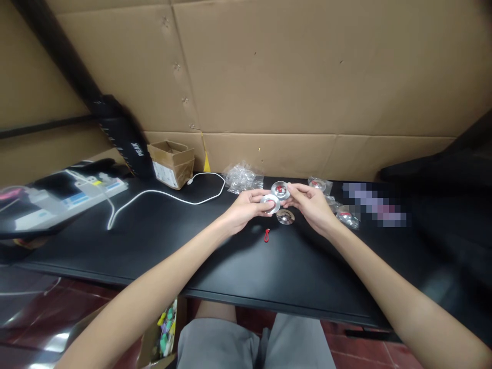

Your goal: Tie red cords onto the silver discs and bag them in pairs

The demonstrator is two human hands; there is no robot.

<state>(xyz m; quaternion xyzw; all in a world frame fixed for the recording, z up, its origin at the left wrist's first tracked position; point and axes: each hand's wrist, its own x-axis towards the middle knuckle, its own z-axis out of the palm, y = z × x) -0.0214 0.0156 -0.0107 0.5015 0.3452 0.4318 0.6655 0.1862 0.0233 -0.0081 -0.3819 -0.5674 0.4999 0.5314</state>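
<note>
My left hand (pixel 249 207) pinches a small silver cymbal (pixel 275 199), a domed disc with a flat rim, its thumb lying over the middle. Just behind it and slightly right, my right hand (pixel 311 202) grips a second cymbal (pixel 274 187) by its right edge; red cord shows at its centre. The two discs overlap in view, and I cannot tell whether they touch. Below the hands, a third shiny cymbal (pixel 285 218) rests on the black table (pixel 246 277). A loose red cord loop (pixel 266 236) lies nearer to me.
Clear plastic bags (pixel 243 178) lie behind my hands. To the right are bagged cymbals (pixel 348 219) with red cords. A small cardboard box (pixel 172 165), a white cable (pixel 165 193) and a black bottle (pixel 125 141) stand or lie on the left. Cardboard (pixel 307 72) walls the back.
</note>
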